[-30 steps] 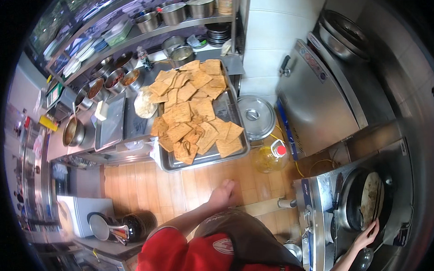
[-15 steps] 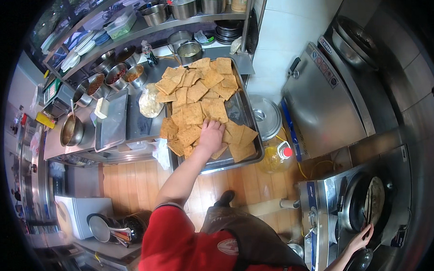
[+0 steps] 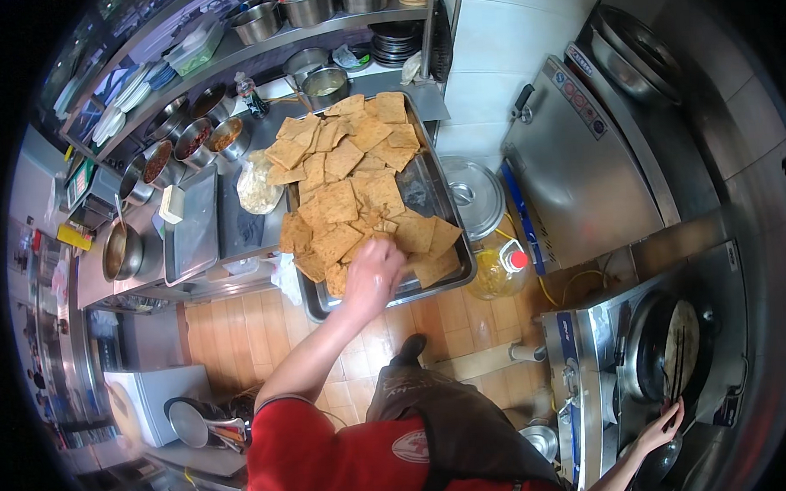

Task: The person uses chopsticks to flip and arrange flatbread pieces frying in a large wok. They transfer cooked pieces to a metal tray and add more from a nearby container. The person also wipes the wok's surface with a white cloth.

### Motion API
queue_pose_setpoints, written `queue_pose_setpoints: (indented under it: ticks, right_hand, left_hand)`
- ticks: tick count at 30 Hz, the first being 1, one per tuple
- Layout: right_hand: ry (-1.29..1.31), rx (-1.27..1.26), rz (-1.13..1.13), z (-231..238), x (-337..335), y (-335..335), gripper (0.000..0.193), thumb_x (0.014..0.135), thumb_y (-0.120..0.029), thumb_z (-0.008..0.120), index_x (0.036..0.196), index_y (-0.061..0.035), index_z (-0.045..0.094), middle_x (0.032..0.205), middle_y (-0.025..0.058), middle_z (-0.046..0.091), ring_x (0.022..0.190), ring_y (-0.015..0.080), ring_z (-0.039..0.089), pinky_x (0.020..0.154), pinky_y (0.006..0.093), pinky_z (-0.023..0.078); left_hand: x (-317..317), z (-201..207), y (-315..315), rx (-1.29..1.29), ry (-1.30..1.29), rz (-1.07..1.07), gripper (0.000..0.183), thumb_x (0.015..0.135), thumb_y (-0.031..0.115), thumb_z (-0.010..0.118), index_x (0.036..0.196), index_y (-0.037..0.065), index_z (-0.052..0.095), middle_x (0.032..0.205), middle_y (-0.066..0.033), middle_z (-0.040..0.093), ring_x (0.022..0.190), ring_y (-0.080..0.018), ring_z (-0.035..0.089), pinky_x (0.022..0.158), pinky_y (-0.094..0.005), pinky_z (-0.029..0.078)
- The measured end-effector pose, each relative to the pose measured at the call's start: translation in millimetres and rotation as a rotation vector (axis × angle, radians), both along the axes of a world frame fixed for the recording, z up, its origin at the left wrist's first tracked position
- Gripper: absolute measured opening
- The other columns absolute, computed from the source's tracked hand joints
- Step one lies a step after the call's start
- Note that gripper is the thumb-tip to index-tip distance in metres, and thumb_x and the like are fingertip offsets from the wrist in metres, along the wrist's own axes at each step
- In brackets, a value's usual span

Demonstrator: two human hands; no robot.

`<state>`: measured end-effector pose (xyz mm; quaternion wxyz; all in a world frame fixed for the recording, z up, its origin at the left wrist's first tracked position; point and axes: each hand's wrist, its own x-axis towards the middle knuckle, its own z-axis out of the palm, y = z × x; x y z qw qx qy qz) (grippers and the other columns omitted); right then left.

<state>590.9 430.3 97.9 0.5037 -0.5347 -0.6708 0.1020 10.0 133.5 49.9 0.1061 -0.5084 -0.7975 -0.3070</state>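
My left hand point(image 3: 375, 270) is at the near edge of a heap of flat, golden-brown square crisps point(image 3: 329, 202) on a metal tray point(image 3: 468, 269). Its fingers curl down and press together among the crisps, and the knuckles hide what they grip, if anything. Far to the right, my right hand point(image 3: 662, 426) is closed round a pair of dark chopsticks point(image 3: 678, 365). Their tips reach over a pale round flatbread point(image 3: 688, 322) in a black pan point(image 3: 646, 349) on the stove. A clear bag with pale contents point(image 3: 258, 188) rests against the tray's left side.
Metal pots of red and brown food point(image 3: 193, 142) line the counter beside an empty flat tray point(image 3: 192, 231). A large oil bottle point(image 3: 496, 275) and a round metal lid point(image 3: 473, 195) stand right of the crisps. A steel cabinet point(image 3: 581, 178) is behind them.
My left hand has drawn back toward me from the middle of the crisps, its fingers now more curled. My right hand still holds the chopsticks over the pan. The whole view has shifted slightly.
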Motion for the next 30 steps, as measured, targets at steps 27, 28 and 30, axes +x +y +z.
queue_pose_setpoints:
  ticks: [27,28,30]
  right_hand:
    - [-0.038,-0.084,-0.006,-21,11,-12,0.032,0.099,-0.020,0.049,0.121,0.0018,0.057,0.115,0.0127,0.061,0.096,0.0193,0.064,0.083,0.0285,0.051]
    - [-0.054,-0.084,-0.010,-18,8,-12,0.032,0.099,-0.020,0.049,0.121,0.0019,0.057,0.115,0.0127,0.061,0.095,0.0191,0.063,0.083,0.0284,0.051]
    - [-0.047,-0.070,0.006,-16,6,-9,0.031,0.099,-0.020,0.049,0.121,0.0019,0.057,0.115,0.0127,0.061,0.096,0.0190,0.063,0.083,0.0282,0.051]
  left_hand:
    - [-91,-67,4,-0.189,0.032,-0.219,0.025,0.076,0.009,0.061,0.100,0.006,0.063,0.089,-0.0116,0.062,0.088,-0.0299,0.059,0.081,-0.0394,0.047]
    - [-96,-62,12,-0.291,0.065,-0.197,0.025,0.074,0.006,0.059,0.098,0.008,0.066,0.095,-0.0083,0.061,0.098,-0.0258,0.056,0.084,-0.0370,0.044]
    - [-109,-63,27,-0.504,0.133,-0.250,0.025,0.075,0.007,0.059,0.098,0.011,0.067,0.100,-0.0052,0.061,0.105,-0.0228,0.052,0.088,-0.0350,0.041]
